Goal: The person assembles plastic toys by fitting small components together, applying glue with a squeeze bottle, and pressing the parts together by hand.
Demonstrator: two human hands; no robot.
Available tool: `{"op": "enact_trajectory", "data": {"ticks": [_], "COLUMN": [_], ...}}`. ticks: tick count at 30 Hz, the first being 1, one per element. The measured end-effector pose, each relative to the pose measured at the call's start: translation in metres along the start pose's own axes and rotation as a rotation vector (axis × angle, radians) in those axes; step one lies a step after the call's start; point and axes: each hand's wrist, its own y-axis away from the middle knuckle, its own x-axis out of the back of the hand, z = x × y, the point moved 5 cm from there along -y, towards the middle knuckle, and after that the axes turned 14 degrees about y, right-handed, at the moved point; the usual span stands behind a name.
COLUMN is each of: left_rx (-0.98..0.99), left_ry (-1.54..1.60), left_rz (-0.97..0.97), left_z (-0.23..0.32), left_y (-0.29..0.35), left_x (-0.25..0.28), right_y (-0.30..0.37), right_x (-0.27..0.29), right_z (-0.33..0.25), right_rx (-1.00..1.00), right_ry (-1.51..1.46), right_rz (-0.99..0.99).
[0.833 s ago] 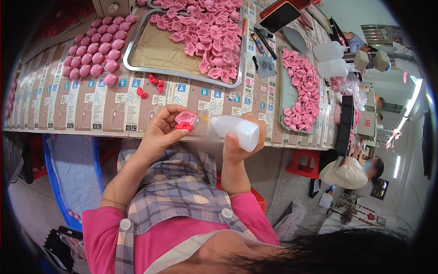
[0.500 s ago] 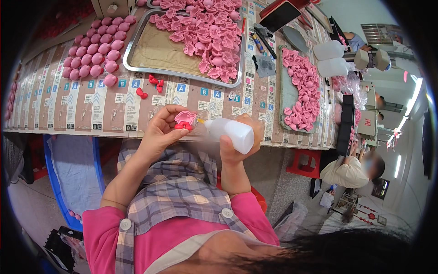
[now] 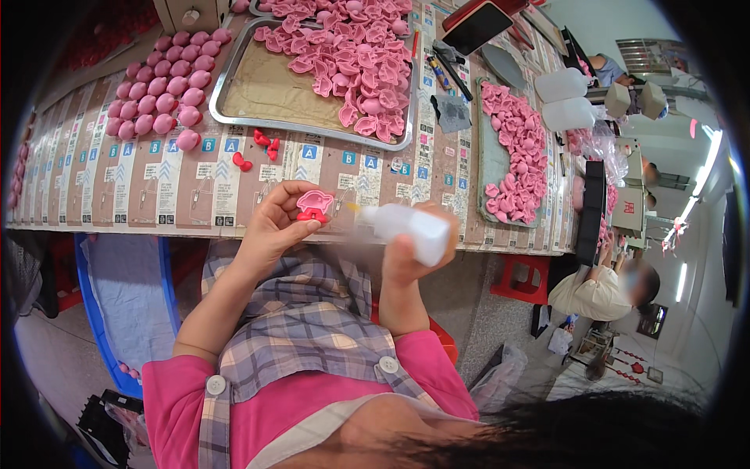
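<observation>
Just over the table's near edge, my left hand point(image 3: 275, 219) pinches a hollow pink plastic half-shell point(image 3: 316, 200) with a red bow-like piece point(image 3: 312, 215) at its lower side. The shell's open side faces up. My right hand point(image 3: 401, 264) is wrapped round a white squeeze bottle point(image 3: 426, 233), slightly blurred. Its thin yellow tip points left at the shell, with a gap between them. Several loose red bow-like pieces point(image 3: 242, 162) lie on the table beyond my left hand.
A metal tray point(image 3: 312, 137) heaped with pink shells stands beyond my hands. Rounded pink pieces point(image 3: 164, 102) stand in rows at left. Right are a second tray point(image 3: 491, 199) of shells, white jugs point(image 3: 568, 115), a phone point(image 3: 478, 28) and a grey cloth point(image 3: 451, 114). Another person point(image 3: 594, 295) sits farther right.
My right hand has drawn the squeeze bottle back to the right, so its tip is farther from the pink shell. My left hand has stayed almost still with the shell.
</observation>
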Motion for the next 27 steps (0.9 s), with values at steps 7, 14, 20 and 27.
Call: {"op": "enact_trajectory", "data": {"ticks": [7,14,20,27], "left_rx": [-0.031,-0.041,-0.081,-0.083], "left_ry": [0.003,0.036,-0.001,-0.029], "left_rz": [0.021,-0.004,0.043,0.048], "left_z": [-0.001,0.003,0.005,0.008], "left_y": [-0.003,-0.005,-0.007,-0.010], "left_x": [0.009,0.007,0.018,0.011], "right_y": [-0.043,-0.051,-0.051,-0.125], "right_x": [0.041,0.023,0.015,0.074], "right_z": [0.116,0.192,0.210,0.240], "right_rx": [-0.480,-0.469,-0.226,-0.086], "right_ry": [0.290,0.589,0.927,1.273], "right_rz": [0.074,-0.142,-0.180,-0.121]}}
